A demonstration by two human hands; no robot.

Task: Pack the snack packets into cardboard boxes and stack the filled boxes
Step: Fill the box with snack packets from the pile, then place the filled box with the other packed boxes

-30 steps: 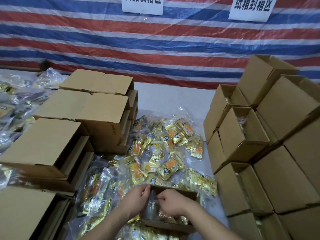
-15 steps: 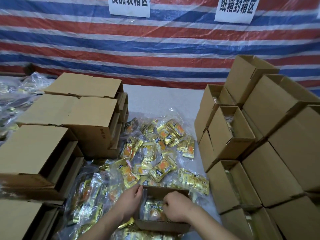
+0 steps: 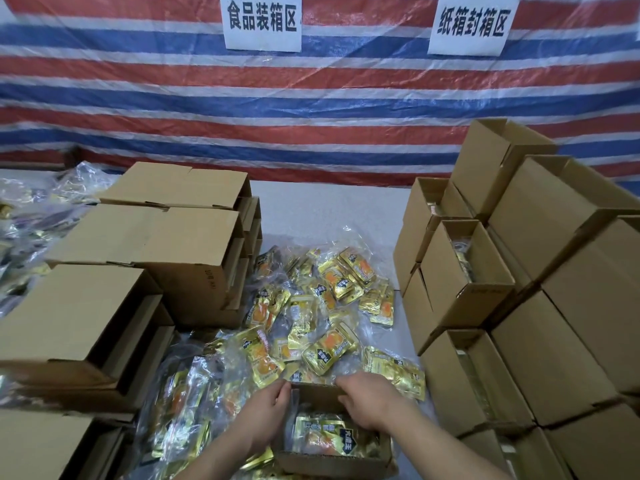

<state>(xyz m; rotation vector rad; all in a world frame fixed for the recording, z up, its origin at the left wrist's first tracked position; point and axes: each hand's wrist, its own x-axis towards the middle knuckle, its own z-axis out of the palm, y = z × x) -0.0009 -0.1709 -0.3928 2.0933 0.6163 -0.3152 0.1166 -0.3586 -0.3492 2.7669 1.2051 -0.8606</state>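
An open cardboard box (image 3: pixel 332 460) sits at the near table edge with gold snack packets (image 3: pixel 325 436) lying flat inside it. My left hand (image 3: pixel 266 414) lies along the box's left wall, its fingers reaching the far left corner and holding the rim. My right hand (image 3: pixel 370 400) is over the far right part of the box; its fingers bend down inside the far wall and the tips are hidden. A loose heap of gold packets (image 3: pixel 322 320) in clear wrap spreads over the table just beyond the box.
Empty boxes lie stacked on their sides at the left (image 3: pixel 173 258). Filled boxes are piled at the right (image 3: pixel 485 306), some with open ends showing packets. More bagged packets (image 3: pixel 24 237) sit at the far left. A striped tarp (image 3: pixel 311 98) hangs behind.
Both hands have shifted from pressing packets in the middle of the box toward its far rim. A packet now shows flat inside the box.
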